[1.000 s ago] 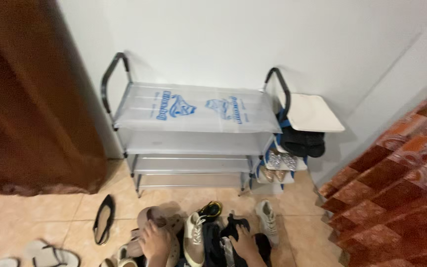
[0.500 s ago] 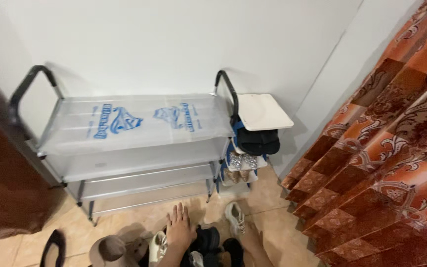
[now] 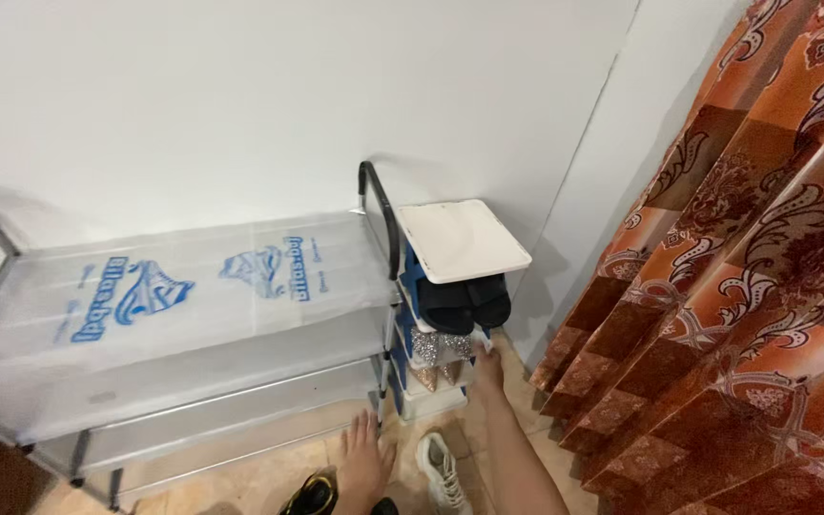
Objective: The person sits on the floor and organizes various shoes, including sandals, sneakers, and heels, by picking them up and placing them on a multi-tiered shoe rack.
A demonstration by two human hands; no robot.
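Head view, looking down at a floor corner. Right hand (image 3: 486, 360) is stretched forward to the small narrow shoe rack (image 3: 463, 238) standing just beside the big grey shoe rack (image 3: 183, 315); its fingertips touch the rack's right front edge level with the glittery silver shoes (image 3: 429, 345). Fingers look curled toward that edge, but how far closed and whether anything is pinched: cannot tell, the hand is small and partly blurred. Left hand (image 3: 364, 467) lies flat on the tan floor tiles (image 3: 250, 482), fingers spread wide and holding nothing, just beside a black-and-yellow shoe (image 3: 309, 496) on its left and a white sneaker (image 3: 442, 475) on its right. Small rack, top down: white top panel, then a pair of black shoes (image 3: 464, 303), then the silver pair, then a gold-toned pair (image 3: 436, 375). Big rack's shelves are covered in clear plastic film with blue print. Orange patterned curtain (image 3: 755, 286) hangs at right, near the white wall (image 3: 288, 95).
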